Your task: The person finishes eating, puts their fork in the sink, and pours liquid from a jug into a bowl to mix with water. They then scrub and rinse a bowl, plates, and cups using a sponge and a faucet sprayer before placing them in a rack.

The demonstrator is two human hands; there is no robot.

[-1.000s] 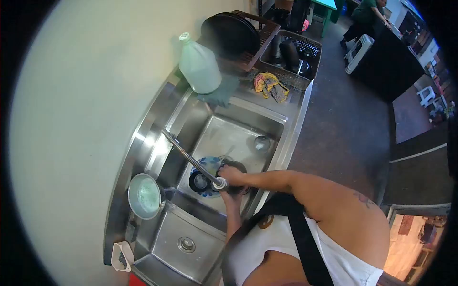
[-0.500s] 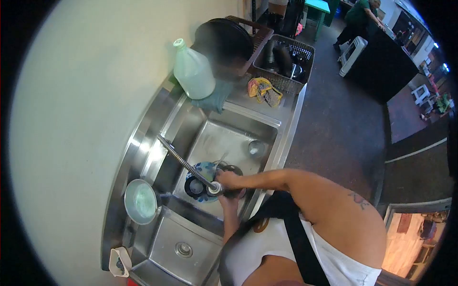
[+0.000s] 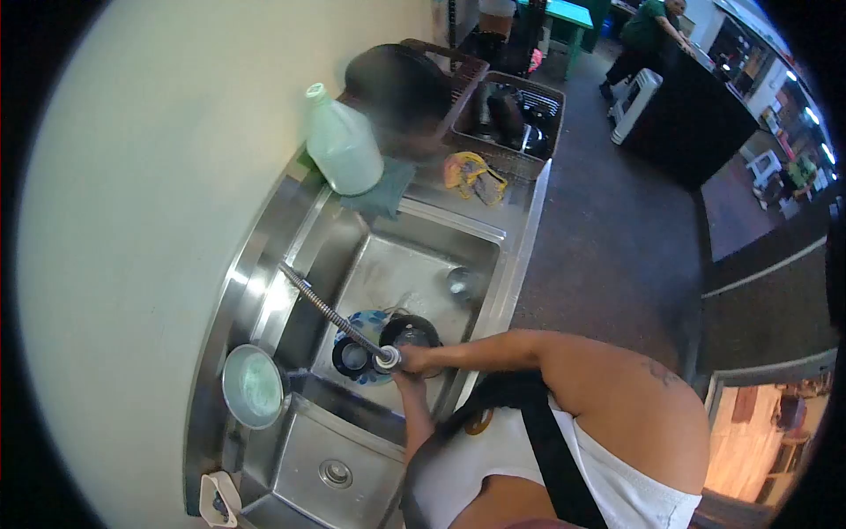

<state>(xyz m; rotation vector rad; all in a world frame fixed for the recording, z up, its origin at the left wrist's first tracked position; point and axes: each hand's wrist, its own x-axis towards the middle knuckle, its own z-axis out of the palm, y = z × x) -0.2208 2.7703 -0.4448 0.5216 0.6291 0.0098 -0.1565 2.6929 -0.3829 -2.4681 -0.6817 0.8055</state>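
In the large steel sink basin [image 3: 401,262], my right hand [image 3: 418,358] is closed beside the spray faucet head [image 3: 386,357], which overlaps its fingertips. Just below it is my left hand [image 3: 407,383], its fingers hidden behind the faucet head and the right hand. What the right hand holds, I cannot tell. Right beyond the hands sits a black bowl [image 3: 430,328] with something clear inside. A blue-and-white patterned plate [image 3: 364,321] lies under the faucet hose, and a small dark cup [image 3: 350,357] rests on it.
A clear glass [image 3: 459,282] stands in the basin. Around the sink are a green bowl [image 3: 253,386], a pale jug [image 3: 342,145], a yellow cloth [image 3: 476,176] and a dish basket [image 3: 508,123]. Another person [image 3: 648,40] leans on a dark counter [image 3: 687,123] beyond.
The view has shifted slightly. My hands have drawn closer together under the faucet head, and the black bowl beyond them shows more fully. The reddish rim by my right hand is out of sight.
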